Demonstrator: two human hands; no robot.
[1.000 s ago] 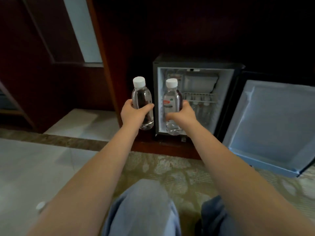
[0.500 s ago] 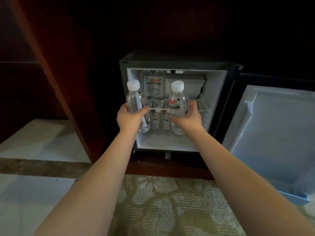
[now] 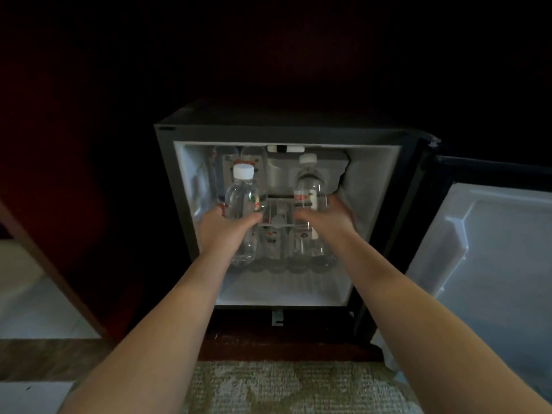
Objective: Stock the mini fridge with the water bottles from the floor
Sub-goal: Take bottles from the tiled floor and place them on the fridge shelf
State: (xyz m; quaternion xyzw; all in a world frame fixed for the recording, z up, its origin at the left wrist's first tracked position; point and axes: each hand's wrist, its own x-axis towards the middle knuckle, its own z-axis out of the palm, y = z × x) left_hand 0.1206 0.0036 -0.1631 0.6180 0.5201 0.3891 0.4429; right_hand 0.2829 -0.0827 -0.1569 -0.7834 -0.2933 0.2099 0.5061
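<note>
Two water bottles are held upright inside the open mini fridge point(image 3: 167, 180) at the centre of the frame.
Its door point(image 3: 493, 264) is swung wide at the right of the frame. The left hand point(image 3: 222, 231) is curled round the left bottle point(image 3: 242, 198), and the right hand point(image 3: 325, 222) is wrapped round the right bottle point(image 3: 309, 186). Stocked bottles point(image 3: 274, 249) are seen standing below the wire shelf point(image 3: 277, 213).

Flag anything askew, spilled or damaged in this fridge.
Nothing clearly wrong. The bottle in the left hand and the bottle in the right hand are upright and capped; stocked bottles stand upright; no spill shows. A pale ragged spot at the mini fridge's top right corner might be a chip; too small to tell.
</note>
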